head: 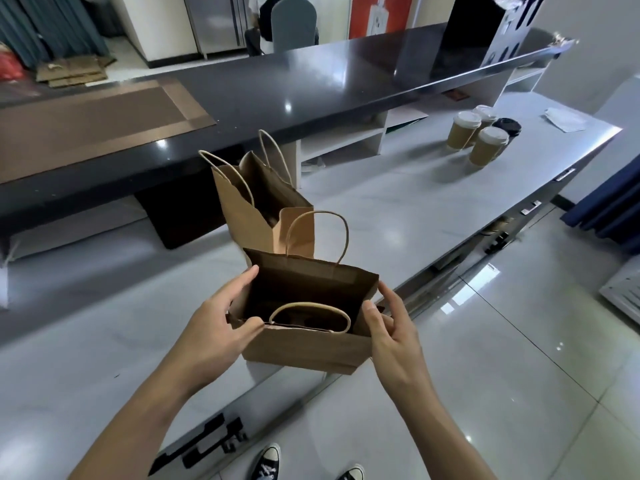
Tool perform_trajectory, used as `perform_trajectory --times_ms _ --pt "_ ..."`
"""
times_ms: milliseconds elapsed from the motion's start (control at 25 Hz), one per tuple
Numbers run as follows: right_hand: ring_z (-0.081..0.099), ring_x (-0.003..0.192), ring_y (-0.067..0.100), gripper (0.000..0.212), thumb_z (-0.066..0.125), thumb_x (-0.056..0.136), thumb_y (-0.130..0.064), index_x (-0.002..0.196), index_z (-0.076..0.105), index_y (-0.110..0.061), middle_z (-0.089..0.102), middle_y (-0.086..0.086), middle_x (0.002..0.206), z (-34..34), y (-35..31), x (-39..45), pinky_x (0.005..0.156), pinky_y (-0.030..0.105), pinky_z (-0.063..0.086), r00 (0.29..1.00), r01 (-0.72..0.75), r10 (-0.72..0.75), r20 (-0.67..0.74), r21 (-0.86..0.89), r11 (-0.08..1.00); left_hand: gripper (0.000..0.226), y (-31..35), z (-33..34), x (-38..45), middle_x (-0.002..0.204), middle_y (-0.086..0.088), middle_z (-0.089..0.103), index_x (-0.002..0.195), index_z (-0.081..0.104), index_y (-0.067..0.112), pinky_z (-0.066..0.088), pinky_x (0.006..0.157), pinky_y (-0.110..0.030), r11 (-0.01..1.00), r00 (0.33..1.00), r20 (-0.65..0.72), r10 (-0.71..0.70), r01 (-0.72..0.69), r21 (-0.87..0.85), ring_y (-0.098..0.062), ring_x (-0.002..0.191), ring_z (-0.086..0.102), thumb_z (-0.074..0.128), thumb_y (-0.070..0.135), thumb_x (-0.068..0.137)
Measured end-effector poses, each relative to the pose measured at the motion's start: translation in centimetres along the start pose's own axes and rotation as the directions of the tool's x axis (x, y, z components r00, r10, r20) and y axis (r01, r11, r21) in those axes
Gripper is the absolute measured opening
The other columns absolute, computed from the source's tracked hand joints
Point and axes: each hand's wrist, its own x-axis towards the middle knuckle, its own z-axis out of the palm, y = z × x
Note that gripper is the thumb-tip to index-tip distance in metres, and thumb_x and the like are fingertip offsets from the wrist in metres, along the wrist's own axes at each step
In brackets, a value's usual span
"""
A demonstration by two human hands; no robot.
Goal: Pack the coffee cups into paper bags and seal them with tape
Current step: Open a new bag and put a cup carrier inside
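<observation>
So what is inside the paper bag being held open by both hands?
No cup shows inside the near bag: only dark inner walls and its near handle folded over the mouth. The bottom is in shadow, so unclear. The cups stand far right.

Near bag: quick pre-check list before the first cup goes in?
1. Near bag mouth spread open: ok.
2. Left hand and right hand each grip a side of the mouth: ok.
3. Bag inside clear of objects: cannot tell, too dark.
4. Near handle out of the opening: not ok, it droops into the mouth.
5. Cups lidded and upright on the counter: ok, but no hand is free to fetch one.
6. Tape in sight: not ok, none visible.
</observation>
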Motion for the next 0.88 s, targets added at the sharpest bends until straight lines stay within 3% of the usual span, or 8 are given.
perform_trajectory --times_ms 160,360,440,600,720,880 --pt "0.064 0.112 0.003 0.05 0.049 0.101 -0.048 0.15 0.041 -0.045 0.073 -0.004 0.112 -4.9 0.0 0.6 0.099 0.029 0.051 0.998 0.009 -0.008 -0.056 0.009 1.0 0.076 2.6 4.0 0.7 0.158 0.015 0.039 0.153 0.037 0.044 0.032 0.107 -0.024 1.0 0.999 0.018 0.03 -0.03 -0.005 -0.007 0.147 0.033 0.064 0.006 0.093" --pt "0.066 0.109 0.005 0.042 0.048 0.104 -0.045 0.146 0.046 -0.044 0.072 -0.012 0.107 -11.5 0.2 1.3 0.104 0.046 0.053 0.986 0.027 -0.024 -0.167 0.013 1.0 0.077 6.3 9.6 2.1 0.156 0.022 0.032 0.153 0.035 0.044 0.029 0.098 -0.013 0.994 0.992 0.057 0.111 -0.112 0.006 -0.001 0.14 0.03 0.064 0.007 0.093" --pt "0.063 0.108 0.0 0.038 0.046 0.105 -0.043 0.143 0.049 -0.044 0.067 -0.021 0.105 -13.8 0.1 1.5 0.104 0.046 0.053 0.977 0.031 -0.027 -0.209 0.017 0.999 0.078 7.5 11.6 2.8 0.159 0.021 0.03 0.154 0.034 0.044 0.03 0.1 -0.018 0.992 0.988 0.09 0.129 -0.129 -0.006 -0.006 0.144 0.031 0.063 0.006 0.092" --pt "0.063 0.115 0.004 0.037 0.044 0.106 -0.042 0.141 0.054 -0.042 0.067 -0.021 0.116 -18.1 0.4 2.1 0.102 0.049 0.055 0.958 0.052 -0.041 -0.285 0.032 0.998 0.079 9.7 15.3 4.7 0.161 0.012 0.035 0.154 0.034 0.045 0.036 0.108 -0.028 0.988 0.973 0.172 0.153 -0.155 -0.001 -0.022 0.149 0.035 0.066 0.011 0.09" --pt "0.06 0.117 0.002 0.037 0.043 0.107 -0.04 0.142 0.055 -0.04 0.064 -0.025 0.118 -20.8 0.3 3.0 0.101 0.049 0.055 0.94 0.044 -0.026 -0.34 0.046 0.998 0.081 11.5 17.6 6.4 0.16 0.012 0.039 0.153 0.034 0.047 0.04 0.114 -0.036 0.986 0.96 0.231 0.161 -0.167 0.005 -0.021 0.146 0.041 0.068 0.03 0.082" --pt "0.06 0.112 -0.002 0.035 0.044 0.107 -0.038 0.14 0.057 -0.038 0.063 -0.027 0.116 -24.2 0.0 5.2 0.102 0.048 0.055 0.915 0.042 -0.015 -0.403 0.057 0.998 0.078 13.7 21.0 9.4 0.162 0.012 0.034 0.155 0.032 0.044 0.036 0.107 -0.028 0.977 0.941 0.27 0.203 -0.213 0.008 -0.023 0.148 0.036 0.069 0.019 0.09"
